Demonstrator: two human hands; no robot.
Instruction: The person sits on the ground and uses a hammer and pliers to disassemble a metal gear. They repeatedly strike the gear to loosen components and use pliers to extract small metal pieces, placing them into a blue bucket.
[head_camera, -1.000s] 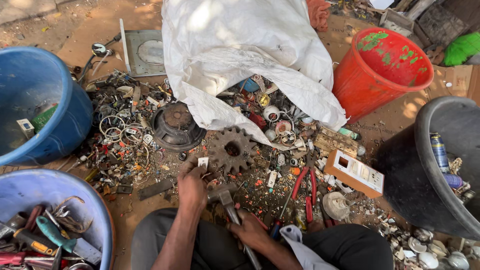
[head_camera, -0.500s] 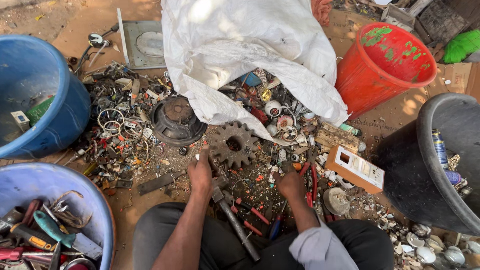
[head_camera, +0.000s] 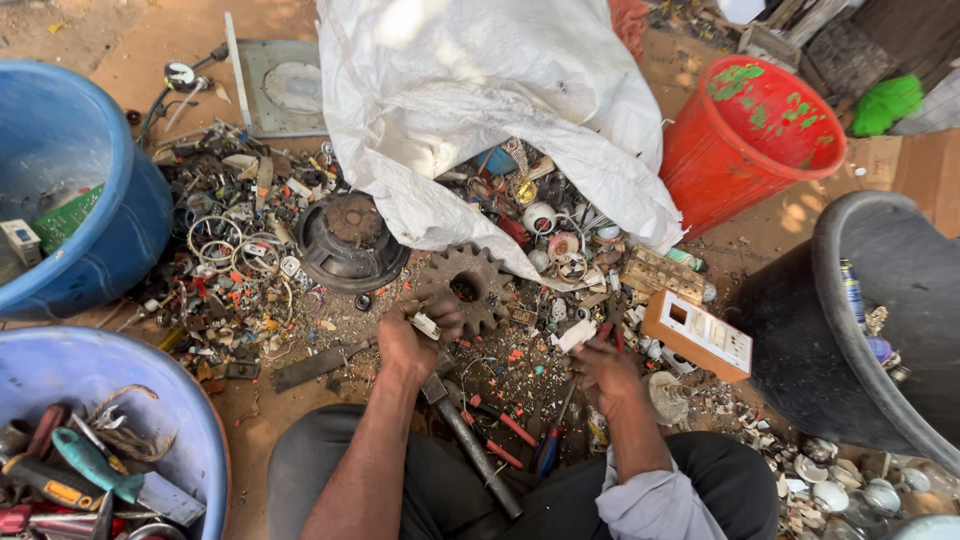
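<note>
My left hand (head_camera: 408, 338) pinches a small pale piece (head_camera: 425, 325) just beside the rusty gear (head_camera: 466, 288), fingers curled tight round it. My right hand (head_camera: 604, 368) closes on a white bit (head_camera: 575, 335) near the red-handled pliers (head_camera: 612, 335); I cannot tell exactly how those fingertips sit. To do this well, I judge I should grip each scrap firmly, lift straight out of the litter, and mind the hammer (head_camera: 470, 440) lying between my knees so nothing snags or scatters.

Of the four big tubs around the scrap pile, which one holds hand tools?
The lower blue tub at bottom left: it holds a green-handled tool and pliers. The upper blue, red and black tubs show none.
</note>
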